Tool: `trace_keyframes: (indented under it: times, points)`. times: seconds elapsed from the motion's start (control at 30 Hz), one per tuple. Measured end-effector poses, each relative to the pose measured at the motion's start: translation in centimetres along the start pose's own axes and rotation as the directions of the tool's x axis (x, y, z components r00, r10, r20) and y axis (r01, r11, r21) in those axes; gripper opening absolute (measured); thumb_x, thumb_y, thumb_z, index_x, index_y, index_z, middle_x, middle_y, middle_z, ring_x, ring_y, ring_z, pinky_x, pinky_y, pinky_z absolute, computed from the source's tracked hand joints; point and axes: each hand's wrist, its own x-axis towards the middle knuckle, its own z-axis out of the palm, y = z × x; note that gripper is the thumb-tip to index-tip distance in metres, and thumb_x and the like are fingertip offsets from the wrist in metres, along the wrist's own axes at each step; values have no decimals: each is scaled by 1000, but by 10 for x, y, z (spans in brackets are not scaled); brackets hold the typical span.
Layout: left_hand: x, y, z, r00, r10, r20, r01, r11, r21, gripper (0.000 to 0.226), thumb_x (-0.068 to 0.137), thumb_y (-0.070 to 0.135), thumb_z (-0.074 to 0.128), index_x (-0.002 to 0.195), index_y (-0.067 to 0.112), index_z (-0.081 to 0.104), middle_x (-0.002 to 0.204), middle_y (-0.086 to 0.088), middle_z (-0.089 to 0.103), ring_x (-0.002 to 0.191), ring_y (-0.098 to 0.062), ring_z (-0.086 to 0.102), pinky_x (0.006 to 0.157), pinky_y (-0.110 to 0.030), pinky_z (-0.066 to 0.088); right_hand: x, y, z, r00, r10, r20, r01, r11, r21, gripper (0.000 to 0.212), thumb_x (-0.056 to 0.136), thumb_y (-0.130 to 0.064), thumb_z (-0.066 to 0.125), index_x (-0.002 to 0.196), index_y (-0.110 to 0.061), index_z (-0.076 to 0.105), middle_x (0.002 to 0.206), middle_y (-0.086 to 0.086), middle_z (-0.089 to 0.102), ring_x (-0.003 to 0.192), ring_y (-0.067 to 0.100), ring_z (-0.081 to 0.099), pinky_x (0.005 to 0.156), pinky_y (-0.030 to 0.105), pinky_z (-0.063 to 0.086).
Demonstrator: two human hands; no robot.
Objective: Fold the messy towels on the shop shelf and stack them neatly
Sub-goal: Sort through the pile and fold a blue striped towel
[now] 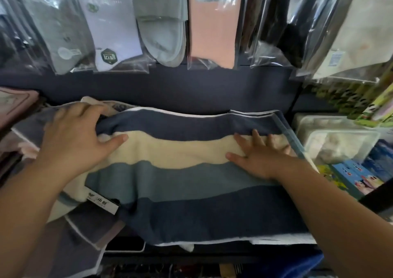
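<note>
A striped towel (180, 180) in navy, cream and blue-grey bands lies spread across the shelf, with a white label (102, 203) near its left end. My right hand (259, 156) presses flat on the cream band near the towel's right end, fingers spread. My left hand (74, 137) rests on the towel's left end, its thumb on the cream band and its fingers over a bunched navy fold. A grey towel with a white stripe (70, 241) lies under the striped one and hangs off the front left.
Packaged socks (110, 27) and a peach packet (214, 22) hang on the back wall above the shelf. A clear plastic box (338, 141) and colourful small boxes (353, 177) stand to the right. Pink folded goods (14, 105) sit at the far left.
</note>
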Motion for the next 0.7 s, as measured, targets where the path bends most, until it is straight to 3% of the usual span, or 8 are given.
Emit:
trace_keyframes:
  times: [0.17,0.3,0.37,0.43,0.5,0.53,0.6,0.7]
  points:
    - [-64,-50,19,985,-134,104,147,981,-124,102,57,83,54,139,22,47,132,-15,56,120,-39,50,98,-52,44,1,8,14,999,28,-45,-31,998,-62,80,81,-89,15,148,-60,-17,166,-6,-24,152,34,-21,114,73,-8]
    - [-87,-75,20,985,17,174,49,927,-371,71,61,65,61,125,34,52,119,2,55,109,-13,48,84,-36,43,-5,1,1,998,63,11,-61,990,-124,81,83,-87,17,150,-56,-17,167,-4,-21,153,35,-16,116,71,-4]
    - [-88,-84,22,997,33,71,-2,917,-398,52,68,52,57,108,20,65,102,4,58,95,-12,54,74,-28,39,-9,-18,-9,998,54,-14,-55,989,-140,82,86,-83,20,155,-49,-10,169,-1,-13,154,36,-11,118,67,-1]
    - [-86,-84,19,998,-13,-54,-10,914,-406,31,75,37,60,90,11,69,83,3,60,77,-8,52,63,-26,35,-17,-51,-16,989,-81,-127,63,989,-136,85,84,-81,22,158,-43,3,170,0,2,155,34,0,121,61,8]
    - [-82,-78,13,996,-69,-60,33,883,-469,5,84,16,70,84,11,68,74,1,61,69,-11,50,60,-30,35,-32,-95,-17,916,-312,-251,314,949,-34,85,81,-78,27,157,-41,20,165,-3,22,151,28,20,121,50,23]
    - [-79,-75,7,996,-80,-37,49,855,-516,6,86,12,70,82,14,66,72,1,60,70,-13,52,62,-29,37,-40,-118,-16,850,-425,-310,457,888,36,80,84,-76,32,155,-40,27,161,-7,30,147,23,28,119,45,29]
    - [-68,-69,-8,998,-61,1,49,798,-600,8,87,22,64,80,20,62,77,3,60,74,-11,56,62,-23,39,-51,-159,-9,691,-598,-406,687,718,113,70,90,-70,39,153,-39,35,158,-11,33,141,14,37,114,41,38]
    - [-49,-61,-32,991,48,121,43,757,-652,14,90,32,63,84,19,64,77,0,64,71,-12,59,64,-29,42,-51,-211,-4,532,-698,-480,835,526,161,61,98,-41,55,155,-37,31,164,-6,22,139,13,43,107,39,46]
